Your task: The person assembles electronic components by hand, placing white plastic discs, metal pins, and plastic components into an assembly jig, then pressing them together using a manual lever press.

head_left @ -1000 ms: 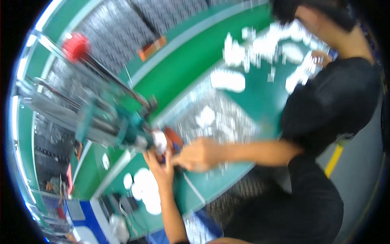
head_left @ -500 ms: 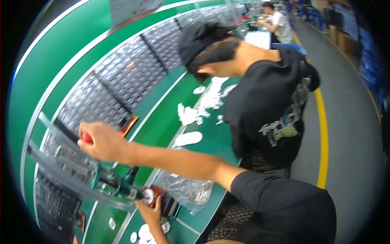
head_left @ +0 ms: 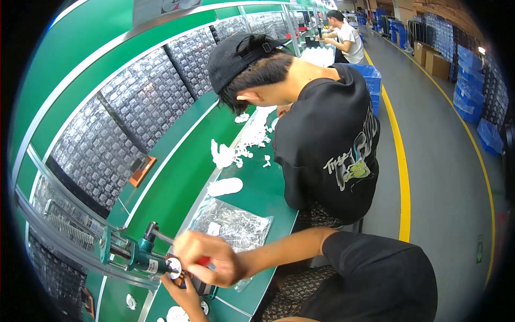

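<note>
A green hand press (head_left: 142,257) stands at the lower left of the bench, its metal lever (head_left: 162,236) reaching toward me. My right hand (head_left: 214,263) is closed round the red knob (head_left: 203,261) at the lever's end. Below the press head sits a white disc (head_left: 173,266) on a brown fixture, partly covered by fingers. From the lower edge my left hand (head_left: 185,296) reaches up to the disc, thumb and fingers closed about its near side. More white round pieces (head_left: 176,314) lie beside my left wrist, partly cut off by the frame's edge.
A clear bag of small parts (head_left: 236,222) lies beyond my right forearm. Past it are a white oval piece (head_left: 225,186) and heaped white parts (head_left: 225,155). A co-worker in black (head_left: 327,145) leans over the bench close by. A metal rail (head_left: 80,241) runs along the left.
My right hand has swung the red-knobbed lever down and toward me, from high at the left to beside the press. My left hand stays at the disc. The view has shifted somewhat.
</note>
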Motion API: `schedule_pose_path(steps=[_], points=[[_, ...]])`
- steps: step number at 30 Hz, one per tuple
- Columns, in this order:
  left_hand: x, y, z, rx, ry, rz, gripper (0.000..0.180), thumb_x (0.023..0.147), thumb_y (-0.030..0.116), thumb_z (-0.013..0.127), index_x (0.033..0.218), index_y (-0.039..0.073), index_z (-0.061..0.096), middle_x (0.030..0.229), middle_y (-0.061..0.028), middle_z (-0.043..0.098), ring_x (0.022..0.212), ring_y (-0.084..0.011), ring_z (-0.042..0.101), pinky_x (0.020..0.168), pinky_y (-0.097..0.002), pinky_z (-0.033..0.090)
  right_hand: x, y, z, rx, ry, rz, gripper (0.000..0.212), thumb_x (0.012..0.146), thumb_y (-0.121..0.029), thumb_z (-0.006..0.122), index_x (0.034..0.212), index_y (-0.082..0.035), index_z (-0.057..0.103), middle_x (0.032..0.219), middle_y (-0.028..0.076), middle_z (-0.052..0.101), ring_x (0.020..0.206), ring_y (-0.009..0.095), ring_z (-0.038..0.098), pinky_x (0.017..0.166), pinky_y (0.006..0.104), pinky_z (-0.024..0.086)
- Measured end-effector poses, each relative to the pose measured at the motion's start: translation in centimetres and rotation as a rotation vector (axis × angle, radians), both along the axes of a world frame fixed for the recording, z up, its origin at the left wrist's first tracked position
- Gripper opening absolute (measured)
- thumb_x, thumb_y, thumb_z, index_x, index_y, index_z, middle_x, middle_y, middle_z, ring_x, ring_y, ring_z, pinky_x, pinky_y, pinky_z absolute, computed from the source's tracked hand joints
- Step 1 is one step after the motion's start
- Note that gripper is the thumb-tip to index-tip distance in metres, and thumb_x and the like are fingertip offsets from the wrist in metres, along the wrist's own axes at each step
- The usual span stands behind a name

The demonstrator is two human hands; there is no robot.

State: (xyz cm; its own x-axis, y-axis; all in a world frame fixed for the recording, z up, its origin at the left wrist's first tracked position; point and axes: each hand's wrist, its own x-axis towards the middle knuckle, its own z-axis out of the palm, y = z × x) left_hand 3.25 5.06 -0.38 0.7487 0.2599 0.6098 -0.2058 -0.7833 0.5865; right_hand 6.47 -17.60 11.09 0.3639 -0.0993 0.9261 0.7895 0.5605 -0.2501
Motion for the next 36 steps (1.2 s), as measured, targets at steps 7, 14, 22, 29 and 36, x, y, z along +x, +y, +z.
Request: schedule_pose_path(steps=[7, 14, 22, 29, 36], points=[[-1.5, -1.2, 1.3, 0.34, -0.105, 0.134, 0.052, 0.076, 0.012, 0.075, 0.119, -0.007, 0.052, 0.121, -0.0262, 0.052, 0.113, -0.0431, 0.05, 0.1, -0.0461, 0.038, 7.6, 3.2, 9.3, -0.397, -0.097, 0.077, 0.082, 0.086, -0.018, 0.06, 0.147, 0.006, 0.011, 0.154, 0.024, 0.016, 0.144, 0.032, 0.016, 0.116, 0.038, 0.017], [-2.2, -1.0, 1.3, 0.124, -0.305, -0.172, 0.063, 0.076, 0.04, 0.077, 0.115, -0.005, 0.055, 0.109, -0.022, 0.063, 0.102, -0.0367, 0.061, 0.093, -0.044, 0.046, 9.2, 1.9, -2.1, -0.296, -0.475, -0.49, 0.025, 0.068, -0.011, 0.069, 0.089, -0.007, 0.057, 0.11, 0.012, 0.057, 0.1, 0.029, 0.058, 0.081, 0.0427, 0.049], [-3.5, -5.8, -0.3, -0.463, -0.081, -0.224, 0.081, 0.073, 0.062, 0.072, 0.112, -0.007, 0.055, 0.109, -0.0184, 0.064, 0.104, -0.0286, 0.062, 0.096, -0.0374, 0.044, 8.6, 3.4, -10.1, -0.521, -0.747, -0.398, 0.019, 0.079, -0.026, 0.069, 0.09, -0.013, 0.062, 0.12, 0.008, 0.057, 0.112, 0.024, 0.056, 0.089, 0.0377, 0.049], [-3.5, -6.4, 1.3, -0.418, 0.19, -0.37, 0.064, 0.077, 0.051, 0.072, 0.112, -0.001, 0.058, 0.097, -0.0139, 0.067, 0.087, -0.025, 0.068, 0.077, -0.0324, 0.052, 8.0, 1.6, -8.8, -0.715, -0.56, -0.258, 0.033, 0.076, -0.022, 0.07, 0.1, -0.008, 0.052, 0.125, 0.021, 0.057, 0.091, 0.029, 0.066, 0.072, 0.0342, 0.054], [-4.5, -4.7, 4.1, 0.372, -0.121, -0.339, 0.046, 0.078, 0.041, 0.073, 0.105, 0.004, 0.068, 0.092, -0.0077, 0.068, 0.075, -0.0203, 0.064, 0.059, -0.029, 0.05, 10.8, -0.4, -8.4, -0.644, -0.413, -0.214, 0.064, 0.063, -0.024, 0.085, 0.113, -0.002, 0.051, 0.115, 0.021, 0.063, 0.083, 0.031, 0.067, 0.07, 0.0341, 0.055]])
